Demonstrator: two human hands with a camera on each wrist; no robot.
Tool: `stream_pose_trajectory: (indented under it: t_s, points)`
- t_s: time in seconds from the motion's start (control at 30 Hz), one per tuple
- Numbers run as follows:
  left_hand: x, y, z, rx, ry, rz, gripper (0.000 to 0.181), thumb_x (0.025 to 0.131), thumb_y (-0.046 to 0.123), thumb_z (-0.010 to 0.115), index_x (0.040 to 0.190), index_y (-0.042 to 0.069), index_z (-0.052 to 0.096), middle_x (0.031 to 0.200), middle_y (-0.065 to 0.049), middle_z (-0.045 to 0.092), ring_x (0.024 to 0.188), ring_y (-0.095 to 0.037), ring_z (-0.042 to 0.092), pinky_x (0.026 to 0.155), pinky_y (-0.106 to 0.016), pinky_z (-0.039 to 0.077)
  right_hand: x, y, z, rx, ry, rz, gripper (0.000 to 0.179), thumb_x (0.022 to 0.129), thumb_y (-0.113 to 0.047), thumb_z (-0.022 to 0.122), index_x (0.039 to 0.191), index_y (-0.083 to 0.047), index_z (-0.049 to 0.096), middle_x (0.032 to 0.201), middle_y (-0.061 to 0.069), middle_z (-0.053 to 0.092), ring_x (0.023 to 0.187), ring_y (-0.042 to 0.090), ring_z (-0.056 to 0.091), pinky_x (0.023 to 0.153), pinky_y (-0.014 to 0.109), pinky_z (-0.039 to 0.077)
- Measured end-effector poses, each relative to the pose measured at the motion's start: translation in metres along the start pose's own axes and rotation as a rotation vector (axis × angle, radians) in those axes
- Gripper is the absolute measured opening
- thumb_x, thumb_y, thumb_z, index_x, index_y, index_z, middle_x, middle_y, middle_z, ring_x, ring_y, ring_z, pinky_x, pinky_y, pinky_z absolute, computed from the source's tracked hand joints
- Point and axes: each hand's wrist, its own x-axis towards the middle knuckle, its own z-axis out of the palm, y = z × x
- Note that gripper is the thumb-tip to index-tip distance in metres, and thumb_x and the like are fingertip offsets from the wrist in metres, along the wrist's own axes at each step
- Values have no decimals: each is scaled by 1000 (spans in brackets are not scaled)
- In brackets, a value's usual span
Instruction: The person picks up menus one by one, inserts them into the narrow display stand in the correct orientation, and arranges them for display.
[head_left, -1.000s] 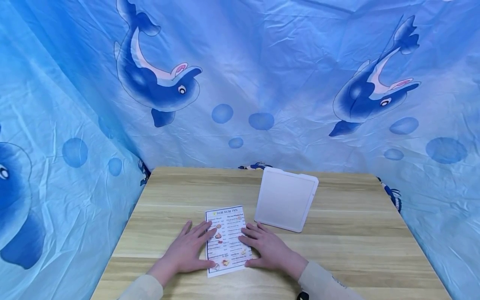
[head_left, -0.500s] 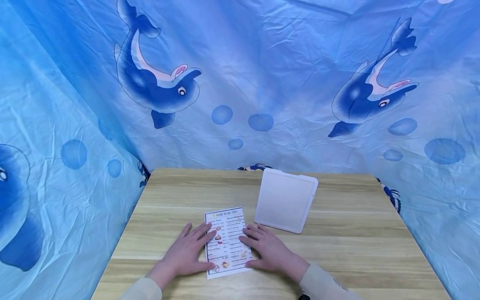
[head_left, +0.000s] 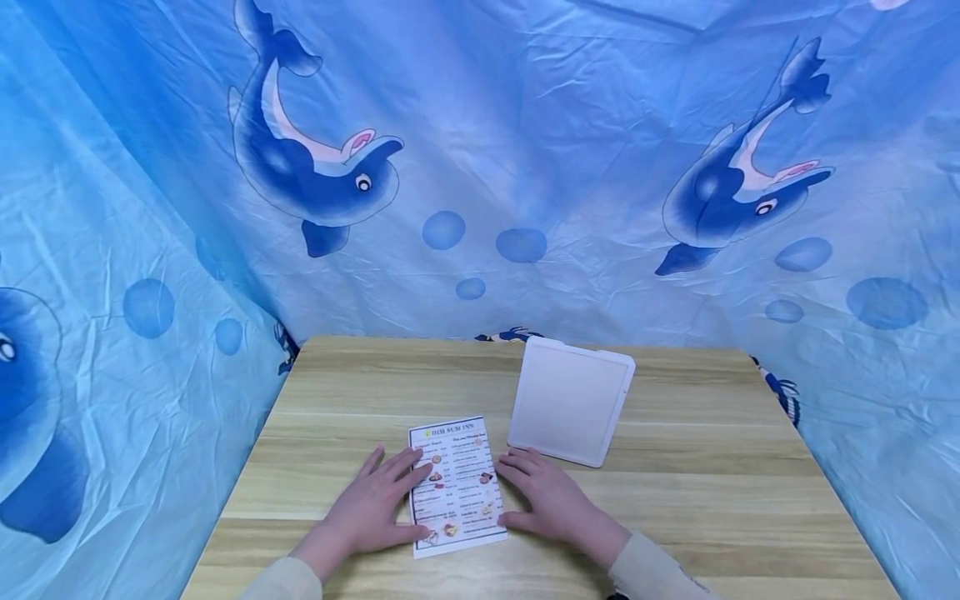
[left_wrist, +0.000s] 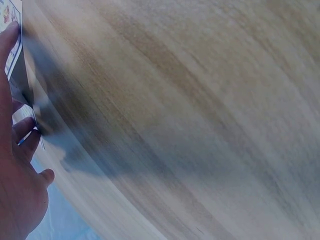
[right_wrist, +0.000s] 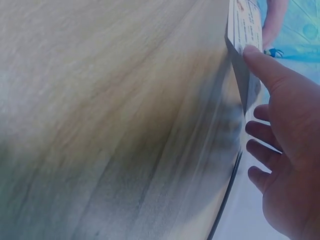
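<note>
Right hand point(head_left: 553, 502) has slid right off the menu sheet point(head_left: 457, 486) since a second ago; its fingertips were on the print, now they sit at the sheet's right edge. Menu itself has barely shifted, left hand point(head_left: 377, 503) unchanged.

Largest first: wooden table point(head_left: 697, 500), walled on the left, far and right sides by dolphin-print blue cloth point(head_left: 525, 150). White flat square case point(head_left: 570, 398) lies far-right of the menu, lid down, so contents can't be seen. No other container in view.

Menu lies flat, near centre, long side running near-to-far. Left hand is flat, fingers straight and spread, fingertips pressing the left margin, which looks like pinning it in place. Right hand is also flat and open, gripping nothing. Right wrist view shows its thumb point(right_wrist: 262, 67) against the sheet's edge, likely squaring it or getting under the edge.
</note>
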Motion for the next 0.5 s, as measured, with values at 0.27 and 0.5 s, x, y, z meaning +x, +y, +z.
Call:
stream_pose_trajectory:
  t_s: [0.27,0.5]
  points:
    - [-1,-1,1,13,12,11,97,87,88,57,158,21,54,167,-10,44,155,-33,41,128,-68,22,-2,-1,-5,230,70,44,72,93,-53,80,149,-11,61,152,7,60,143,31,55,120,53,44]
    - [-2,-1,3,32,39,25,95,88,87,57,156,21,56,165,-10,47,153,-32,43,127,-68,25,-5,1,-8,367,62,95,69,95,-54,77,146,-9,63,147,6,65,138,31,59,118,54,46]
